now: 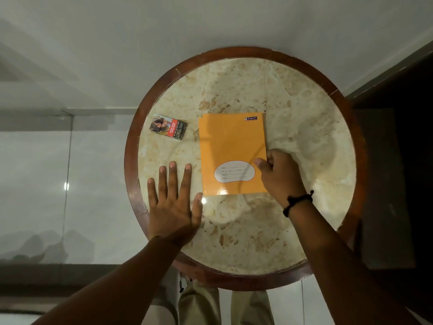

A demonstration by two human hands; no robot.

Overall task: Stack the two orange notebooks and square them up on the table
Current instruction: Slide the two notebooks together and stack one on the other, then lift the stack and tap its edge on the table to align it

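Observation:
One orange notebook (232,146) with a white label lies flat near the middle of the round marble table (293,109). A thin orange edge peeks out along its right side, so a second notebook seems to lie under it. My right hand (278,172) pinches the right edge of the notebooks near the lower corner, thumb on the cover. Flat on the table lies my left hand (174,200), fingers spread, its thumb tip touching the notebook's lower left corner.
A small cigarette pack (168,126) lies on the table to the left of the notebook. The table has a dark wooden rim (131,146). A white wall stands behind, and a dark piece of furniture is at the right.

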